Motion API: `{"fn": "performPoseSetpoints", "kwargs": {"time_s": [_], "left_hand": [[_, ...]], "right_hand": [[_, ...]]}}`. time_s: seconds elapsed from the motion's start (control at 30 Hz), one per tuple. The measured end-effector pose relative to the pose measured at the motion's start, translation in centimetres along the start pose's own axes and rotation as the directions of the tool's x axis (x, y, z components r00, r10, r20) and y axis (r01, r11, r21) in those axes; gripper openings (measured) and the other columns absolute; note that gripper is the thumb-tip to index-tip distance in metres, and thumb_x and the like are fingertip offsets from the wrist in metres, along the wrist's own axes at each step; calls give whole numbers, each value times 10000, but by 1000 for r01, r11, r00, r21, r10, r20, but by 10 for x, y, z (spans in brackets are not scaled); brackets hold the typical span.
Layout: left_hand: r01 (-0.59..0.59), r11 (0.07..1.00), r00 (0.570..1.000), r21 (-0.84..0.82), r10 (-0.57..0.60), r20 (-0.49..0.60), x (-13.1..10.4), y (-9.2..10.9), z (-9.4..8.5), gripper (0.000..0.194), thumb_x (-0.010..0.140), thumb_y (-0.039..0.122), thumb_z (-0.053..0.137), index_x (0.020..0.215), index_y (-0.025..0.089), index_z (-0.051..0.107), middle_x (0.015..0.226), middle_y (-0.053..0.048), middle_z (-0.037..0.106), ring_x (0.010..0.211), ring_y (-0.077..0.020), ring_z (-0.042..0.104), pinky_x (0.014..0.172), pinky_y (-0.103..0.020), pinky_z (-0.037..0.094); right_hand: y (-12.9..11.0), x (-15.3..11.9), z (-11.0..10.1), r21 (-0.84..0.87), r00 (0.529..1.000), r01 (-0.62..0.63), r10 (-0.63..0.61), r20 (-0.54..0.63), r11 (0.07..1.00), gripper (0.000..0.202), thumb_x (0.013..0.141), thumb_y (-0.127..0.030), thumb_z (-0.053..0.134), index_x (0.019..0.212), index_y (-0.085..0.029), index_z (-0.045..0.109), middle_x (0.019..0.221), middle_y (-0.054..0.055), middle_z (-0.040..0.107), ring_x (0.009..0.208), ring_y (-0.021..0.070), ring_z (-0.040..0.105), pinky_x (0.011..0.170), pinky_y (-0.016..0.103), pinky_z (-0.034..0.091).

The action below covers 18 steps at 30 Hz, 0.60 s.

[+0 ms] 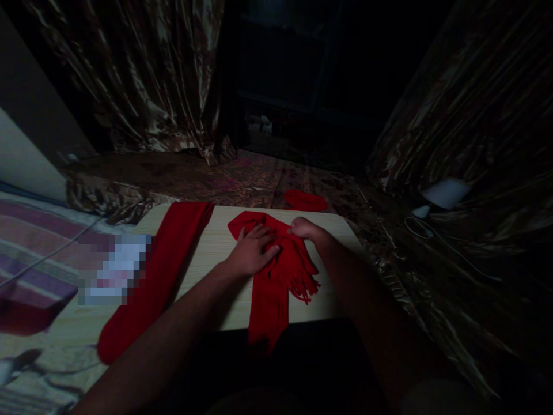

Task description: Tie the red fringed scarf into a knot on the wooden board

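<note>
A red fringed scarf lies bunched on a light wooden table, one part hanging over the near edge. Its fringe spreads out to the right, below my right hand. My left hand rests flat on the cloth with its fingers apart. At the scarf's upper right, my right hand is closed with the fingers curled, pinching the fabric. A second red cloth, folded into a long strip, lies along the table's left side. Dim light hides the fine folds.
Beyond the table's far edge lies another red cloth piece on a patterned cover. A small lamp with a cable stands at right. Striped bedding is at left, beside a blurred-out flat item. Curtains hang behind.
</note>
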<state>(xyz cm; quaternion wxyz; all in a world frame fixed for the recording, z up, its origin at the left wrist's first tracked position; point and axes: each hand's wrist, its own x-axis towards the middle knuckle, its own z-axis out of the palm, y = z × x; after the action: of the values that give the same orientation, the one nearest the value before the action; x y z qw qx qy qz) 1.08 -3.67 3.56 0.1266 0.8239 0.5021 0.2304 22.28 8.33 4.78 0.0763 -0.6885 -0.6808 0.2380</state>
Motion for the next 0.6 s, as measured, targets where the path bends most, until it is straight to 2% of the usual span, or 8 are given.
{"fn": "performPoseSetpoints", "kwargs": {"time_s": [0.07, 0.13, 0.2, 0.27, 0.33, 0.47, 0.53, 0.6], "left_hand": [[-9, 1000, 1000, 17, 8, 28, -1, 3, 0, 486, 965, 574, 443, 1270, 261, 657, 1433, -98, 590, 1383, -332, 460, 1159, -683, 189], [-2, 999, 1000, 40, 1, 28, 1, 5, -1, 497, 954, 581, 456, 1230, 226, 668, 1317, -129, 661, 1290, -325, 546, 1148, -632, 259], [2, 997, 1000, 74, -3, 24, 4, 8, -3, 509, 949, 583, 456, 1191, 195, 679, 1214, -155, 696, 1198, -325, 603, 1109, -566, 345], [20, 994, 999, 112, -23, 27, 8, 11, -4, 522, 940, 590, 461, 1126, 163, 696, 1110, -178, 715, 1109, -330, 640, 1057, -511, 405], [41, 991, 999, 129, -45, 25, 12, 14, -3, 539, 932, 592, 471, 1138, 143, 687, 1094, -191, 714, 1082, -332, 648, 1034, -477, 427], [24, 994, 998, 107, -30, 50, 16, 13, 2, 618, 934, 584, 466, 1401, 189, 556, 1366, -154, 626, 1279, -325, 556, 1099, -444, 378], [14, 993, 993, 116, -27, 112, 16, 11, 4, 639, 928, 596, 464, 1439, 219, 533, 1395, -130, 615, 1320, -332, 526, 1098, -443, 375], [5, 990, 988, 139, -26, 153, 15, 10, 5, 660, 915, 613, 469, 1434, 213, 548, 1333, -144, 656, 1283, -356, 552, 1059, -460, 405]], "right_hand": [[3, 6, -6, 82, 997, -6, 13, -80, 997, 115, 824, -229, 681, 878, -133, 713, 774, 53, 717, 664, 155, 631, 580, 213, 421], [6, 14, -12, 160, 982, -17, 47, -185, 987, 208, 921, -238, 543, 1015, -127, 691, 864, 64, 727, 703, 143, 638, 591, 200, 432], [9, 20, -17, 208, 960, -34, 89, -264, 978, 270, 955, -248, 469, 1081, -123, 674, 912, 78, 728, 759, 148, 652, 615, 197, 449], [14, 23, -20, 230, 950, -56, 122, -286, 972, 275, 942, -296, 504, 1050, -123, 690, 897, 95, 727, 774, 172, 667, 622, 216, 468], [19, 22, -21, 234, 955, -93, 153, -253, 968, 296, 893, -383, 600, 989, -126, 711, 865, 118, 726, 748, 203, 679, 595, 246, 485], [27, 14, -18, 202, 968, -186, 215, -131, 962, 435, 725, -524, 778, 929, -145, 718, 852, 143, 736, 694, 236, 680, 521, 281, 497], [29, 10, -17, 271, 978, -184, 203, -42, 945, 383, 679, -466, 827, 853, -146, 708, 784, 117, 730, 652, 222, 668, 520, 280, 498], [30, 6, -17, 408, 989, -145, 145, 32, 901, 264, 686, -335, 825, 798, -137, 690, 731, 77, 717, 627, 194, 660, 561, 269, 509]]}}
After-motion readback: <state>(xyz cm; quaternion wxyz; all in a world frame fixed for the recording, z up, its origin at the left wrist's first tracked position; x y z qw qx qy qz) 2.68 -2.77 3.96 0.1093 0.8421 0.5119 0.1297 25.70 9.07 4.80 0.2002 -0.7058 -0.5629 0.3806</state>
